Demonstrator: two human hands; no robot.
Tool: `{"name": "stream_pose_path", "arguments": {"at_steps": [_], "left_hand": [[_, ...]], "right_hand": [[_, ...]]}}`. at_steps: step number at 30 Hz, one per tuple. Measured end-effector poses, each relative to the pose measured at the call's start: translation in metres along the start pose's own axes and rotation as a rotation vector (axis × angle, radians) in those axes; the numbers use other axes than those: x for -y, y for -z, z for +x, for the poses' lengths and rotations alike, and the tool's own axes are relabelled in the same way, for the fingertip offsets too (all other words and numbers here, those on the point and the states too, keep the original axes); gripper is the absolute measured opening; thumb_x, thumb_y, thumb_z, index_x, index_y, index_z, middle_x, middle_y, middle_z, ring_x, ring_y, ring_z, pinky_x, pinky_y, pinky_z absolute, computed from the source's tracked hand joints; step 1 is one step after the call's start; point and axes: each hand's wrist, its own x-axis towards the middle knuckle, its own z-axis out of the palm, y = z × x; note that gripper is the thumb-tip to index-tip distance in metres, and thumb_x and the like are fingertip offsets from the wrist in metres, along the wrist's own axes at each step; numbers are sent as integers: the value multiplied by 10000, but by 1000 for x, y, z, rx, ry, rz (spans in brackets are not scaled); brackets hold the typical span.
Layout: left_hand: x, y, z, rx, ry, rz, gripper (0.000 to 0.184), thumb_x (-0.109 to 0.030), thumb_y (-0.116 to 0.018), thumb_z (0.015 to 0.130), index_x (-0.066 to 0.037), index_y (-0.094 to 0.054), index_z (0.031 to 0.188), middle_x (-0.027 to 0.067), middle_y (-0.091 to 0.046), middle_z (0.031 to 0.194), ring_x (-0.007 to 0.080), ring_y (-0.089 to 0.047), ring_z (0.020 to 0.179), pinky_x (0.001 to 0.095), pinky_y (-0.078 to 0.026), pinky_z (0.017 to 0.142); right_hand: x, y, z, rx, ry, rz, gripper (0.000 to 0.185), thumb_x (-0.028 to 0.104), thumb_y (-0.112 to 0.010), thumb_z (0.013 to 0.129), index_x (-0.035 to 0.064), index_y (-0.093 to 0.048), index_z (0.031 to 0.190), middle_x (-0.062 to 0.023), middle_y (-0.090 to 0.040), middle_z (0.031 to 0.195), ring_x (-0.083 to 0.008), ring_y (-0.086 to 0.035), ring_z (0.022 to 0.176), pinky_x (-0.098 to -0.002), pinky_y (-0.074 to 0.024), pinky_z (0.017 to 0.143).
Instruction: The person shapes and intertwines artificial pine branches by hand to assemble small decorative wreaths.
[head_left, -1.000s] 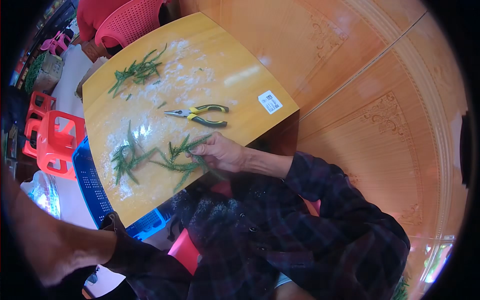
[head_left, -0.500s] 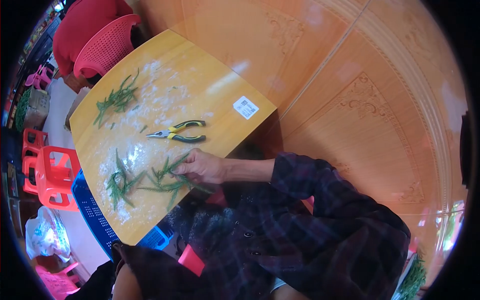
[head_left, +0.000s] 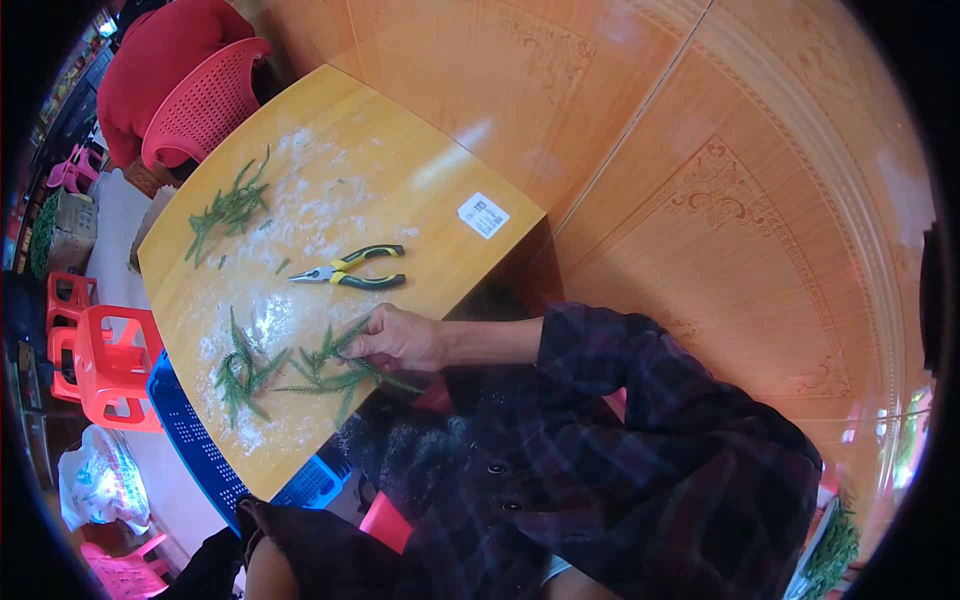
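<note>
Carved wood panelling (head_left: 640,200): fills the background to the right of the hand and beyond it.
Tabletop (head_left: 430,190): yellow wood, mostly beyond and left of the hand, dusted with white powder (head_left: 270,310).
Plaid shirt (head_left: 650,430): dark, its sleeve running to the wrist behind the hand, pale specks on its front.
Person in red (head_left: 165,60): far beyond the hand to the left, at a perforated chair (head_left: 205,105).
Red stool (head_left: 100,355): well left of the hand, past the tabletop's edge.
Blue basket (head_left: 195,440): below the tabletop's left edge, left of the hand and nearer the wearer.
Right hand (head_left: 405,340): over the near edge of the tabletop, thumb and fingers pinching a sprig.
Left hand: outside the view, so its state cannot be told.
Pinched sprig (head_left: 345,379): green, needle-leaved, its branches fanning left from the fingertips.
Loose sprig (head_left: 245,378): on the tabletop, left of the hand, just beside the pinched one.
Far sprigs (head_left: 232,210): bunched on the tabletop, beyond the hand to the left.
Long-nose pliers (head_left: 338,270): just beyond the hand, black-and-yellow handles parted, tips pointing left.
White sticker (head_left: 483,215): printed, beyond the hand to the right.
Green clippings (head_left: 282,266): tiny, left of the pliers, beyond the hand.
</note>
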Motion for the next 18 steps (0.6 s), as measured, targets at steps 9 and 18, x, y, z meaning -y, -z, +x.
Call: {"name": "stream_pose_path", "arguments": {"at_steps": [9,18], "left_hand": [[13,-28,-21,228,272,-19,301,-98,-393,838,72,-544,1036,171,-579,1013,247,-539,987,326,-378,915],[60,-72,-117,371,840,-486,310,-97,-524,860,0,-504,1154,74,-592,1033,132,-524,981,258,-400,842]], "right_hand": [[20,-11,-9,24,52,-11,180,207,-602,858,56,-634,950,30,-580,707,-17,-366,477,-180,-262,410],[33,-8,-12,69,66,149,228,184,-598,855,57,-590,1044,-29,-609,873,-50,-489,626,-183,-379,529]]}}
